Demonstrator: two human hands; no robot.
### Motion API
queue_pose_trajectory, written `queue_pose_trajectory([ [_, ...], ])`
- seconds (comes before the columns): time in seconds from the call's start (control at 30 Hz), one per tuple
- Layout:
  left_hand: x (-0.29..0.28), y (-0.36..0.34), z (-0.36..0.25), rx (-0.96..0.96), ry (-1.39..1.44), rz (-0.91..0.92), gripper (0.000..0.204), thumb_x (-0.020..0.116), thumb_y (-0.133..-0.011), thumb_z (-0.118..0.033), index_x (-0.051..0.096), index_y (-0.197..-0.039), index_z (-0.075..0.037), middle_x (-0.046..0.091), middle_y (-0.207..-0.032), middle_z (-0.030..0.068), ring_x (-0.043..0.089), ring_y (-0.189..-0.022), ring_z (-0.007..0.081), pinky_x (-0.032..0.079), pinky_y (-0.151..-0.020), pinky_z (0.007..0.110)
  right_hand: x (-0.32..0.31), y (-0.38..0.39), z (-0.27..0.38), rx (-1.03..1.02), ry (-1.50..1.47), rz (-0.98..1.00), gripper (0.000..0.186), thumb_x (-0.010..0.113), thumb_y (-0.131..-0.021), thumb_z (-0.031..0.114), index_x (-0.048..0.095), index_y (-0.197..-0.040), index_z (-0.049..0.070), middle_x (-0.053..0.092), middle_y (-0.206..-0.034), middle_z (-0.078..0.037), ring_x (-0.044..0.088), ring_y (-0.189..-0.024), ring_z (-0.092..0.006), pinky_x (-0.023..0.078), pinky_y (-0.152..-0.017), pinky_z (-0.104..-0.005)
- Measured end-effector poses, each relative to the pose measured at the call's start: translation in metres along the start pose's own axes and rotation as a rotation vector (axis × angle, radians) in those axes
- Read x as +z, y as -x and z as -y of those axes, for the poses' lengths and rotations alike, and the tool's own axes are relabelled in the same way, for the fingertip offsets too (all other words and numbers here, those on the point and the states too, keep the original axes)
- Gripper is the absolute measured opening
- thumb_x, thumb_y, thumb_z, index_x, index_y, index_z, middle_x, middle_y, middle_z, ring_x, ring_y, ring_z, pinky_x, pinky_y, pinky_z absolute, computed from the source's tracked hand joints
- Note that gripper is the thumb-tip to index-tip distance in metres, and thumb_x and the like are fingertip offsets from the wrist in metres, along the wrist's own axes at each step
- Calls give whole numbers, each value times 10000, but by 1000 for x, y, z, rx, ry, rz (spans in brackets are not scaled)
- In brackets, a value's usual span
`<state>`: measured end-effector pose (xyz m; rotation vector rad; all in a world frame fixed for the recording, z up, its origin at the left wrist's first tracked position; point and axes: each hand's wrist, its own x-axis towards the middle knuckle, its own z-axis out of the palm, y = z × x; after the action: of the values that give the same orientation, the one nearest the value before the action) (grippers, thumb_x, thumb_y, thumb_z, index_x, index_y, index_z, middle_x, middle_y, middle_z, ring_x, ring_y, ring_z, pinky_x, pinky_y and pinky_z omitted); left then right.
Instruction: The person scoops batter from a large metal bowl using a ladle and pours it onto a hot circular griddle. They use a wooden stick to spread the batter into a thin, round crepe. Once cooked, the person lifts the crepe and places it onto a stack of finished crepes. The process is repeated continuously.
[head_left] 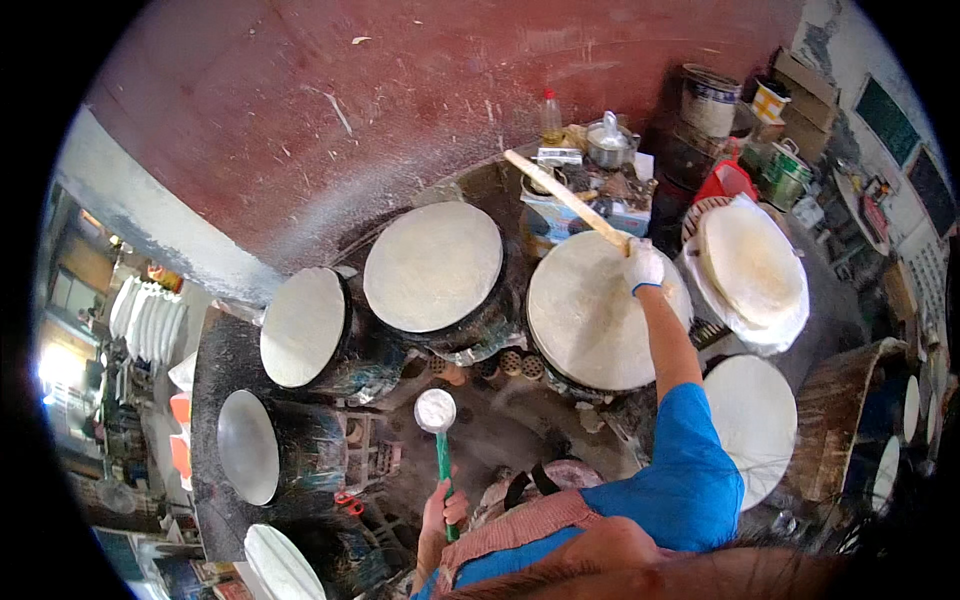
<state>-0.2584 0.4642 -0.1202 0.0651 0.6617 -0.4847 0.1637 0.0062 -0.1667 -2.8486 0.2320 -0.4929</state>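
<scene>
My left hand (445,507), bare, is wrapped round the green handle of a ladle (437,412). White stuff fills its round bowl; whether batter or flour, I cannot tell. My right hand (643,269), in a white glove with a blue cuff, is closed on a long pale wooden stick (568,200). It reaches over the far edge of a round griddle (600,325) with a whitish surface. From my hand the stick slants up to the left, past the griddle's rim. To the right, thin round flatbreads (752,262) lie stacked on white cloth.
More round griddles (433,267) (303,327) (748,430) stand around me in an arc. At the left is a bare grey one (248,447). A bottle, a kettle (610,142) and boxes crowd the back. Red scissors (349,503) lie low at left.
</scene>
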Motion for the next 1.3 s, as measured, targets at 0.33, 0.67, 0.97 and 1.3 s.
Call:
queue_pose_trajectory([
  [0.33, 40, -17, 32, 111, 32, -172, 326, 413, -971, -274, 420, -1295, -236, 377, -590, -6, 327, -403, 79, 313, -353, 232, 49, -76, -44, -79, 70, 257, 219, 508, -792, 186, 608, -945, 67, 624, -962, -188, 637, -851, -333, 515, -743, -420],
  [0.67, 49, -40, 28, 81, 16, -122, 340, 423, -969, -256, 412, -1308, -243, 362, -596, 1, 335, -412, 87, 318, -349, 241, 28, -72, -56, -253, 42, 221, 174, 523, -806, 193, 552, -905, 53, 636, -839, -186, 633, -775, -342, 503, -677, -453],
  [0.97, 45, -39, 26, 50, 35, -98, 333, 417, -969, -247, 416, -1303, -238, 356, -606, 3, 327, -417, 89, 300, -335, 240, 11, -71, -72, -142, 13, 421, 241, 542, -806, 278, 617, -930, 86, 647, -910, -169, 626, -841, -341, 489, -745, -448],
  [1.3, 31, -31, 26, 91, -15, -162, 362, 439, -962, -264, 392, -1320, -241, 346, -604, -1, 320, -408, 80, 286, -328, 230, -19, -41, -49, -243, 97, 208, 150, 477, -817, 178, 588, -832, 78, 640, -828, -165, 633, -773, -334, 497, -672, -453],
])
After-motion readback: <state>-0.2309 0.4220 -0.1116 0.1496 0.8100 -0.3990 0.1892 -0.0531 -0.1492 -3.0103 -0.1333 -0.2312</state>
